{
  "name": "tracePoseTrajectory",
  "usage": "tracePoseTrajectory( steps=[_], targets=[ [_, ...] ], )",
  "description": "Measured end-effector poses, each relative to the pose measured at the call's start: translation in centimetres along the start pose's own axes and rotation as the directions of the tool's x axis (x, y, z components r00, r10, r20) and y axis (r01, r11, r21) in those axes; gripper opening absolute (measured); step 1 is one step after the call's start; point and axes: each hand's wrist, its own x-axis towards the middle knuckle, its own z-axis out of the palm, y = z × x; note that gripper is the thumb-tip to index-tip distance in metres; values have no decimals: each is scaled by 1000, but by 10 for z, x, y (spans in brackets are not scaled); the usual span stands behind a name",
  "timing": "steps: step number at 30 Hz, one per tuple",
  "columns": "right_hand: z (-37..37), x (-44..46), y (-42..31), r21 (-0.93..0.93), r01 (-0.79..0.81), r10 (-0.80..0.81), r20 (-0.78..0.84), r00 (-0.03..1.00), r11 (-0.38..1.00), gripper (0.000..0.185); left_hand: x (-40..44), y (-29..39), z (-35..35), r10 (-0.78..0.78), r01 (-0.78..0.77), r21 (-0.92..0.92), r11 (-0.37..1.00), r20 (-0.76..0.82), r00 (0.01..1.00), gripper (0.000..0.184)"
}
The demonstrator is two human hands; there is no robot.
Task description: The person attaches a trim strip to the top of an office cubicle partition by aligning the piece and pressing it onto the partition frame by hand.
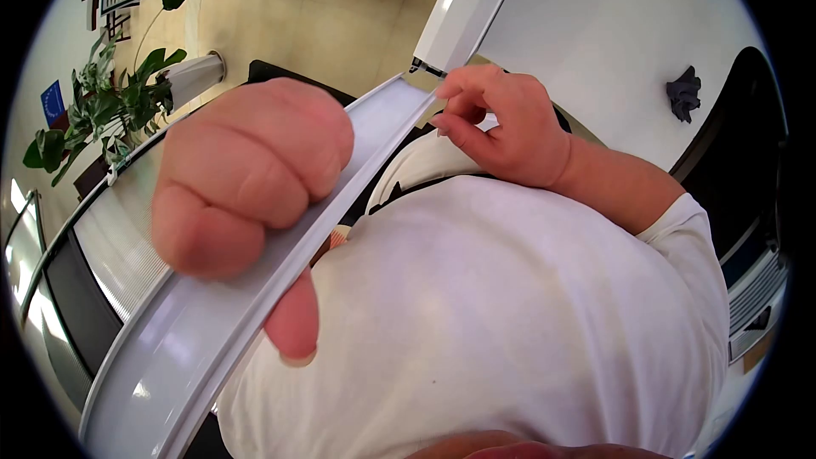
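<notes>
A long white channel strip (pixel 161 374) with raised edges runs diagonally from the lower left to the upper middle, in front of my body. My left hand (pixel 246 178), large and close to the camera, is closed around it. Its fingers fold over the far edge, and the thumb shows below the near edge. My right hand (pixel 510 123) is at the strip's far end, fingers bent and thumb apart from them. Its fingertips are right by the end; whether they touch it I cannot tell. Nothing shows between thumb and fingers.
A white boxy piece (pixel 467 13) with a dark fitting lies beyond the strip's end. To the right, a white tabletop (pixel 603 25) holds a crumpled dark cloth (pixel 683 93) beside a black chair (pixel 748 153). Potted plants (pixel 106 106) stand at the left on a beige floor (pixel 374 25).
</notes>
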Motion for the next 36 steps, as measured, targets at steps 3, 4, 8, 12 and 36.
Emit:
tracePoseTrajectory(
  steps=[3, 4, 8, 12, 36],
  targets=[
    [0, 3, -1, -56, 69, -68, 11, 998, 996, 31, -1, -5, 0, -3, 2, 32, 999, 26, 1000, 64],
    [1, 3, 0, -56, 69, -69, 6, 998, 996, 31, -1, -6, 4, 4, -4, 42, 999, 3, 1000, 64],
    [6, 7, 3, -127, 230, -241, -77, 968, 965, 28, 3, 3, 11, -12, 11, 65, 998, 14, 1000, 64],
    [7, 7, -3, -169, 304, -322, -94, 942, 938, 31, 6, 10, 21, -40, 44, 155, 987, -29, 999, 63],
    [16, 8, -10, -91, 223, -233, -116, 966, 971, 22, 6, 10, -10, -30, 29, 7, 1000, 84, 996, 63]
  ],
)
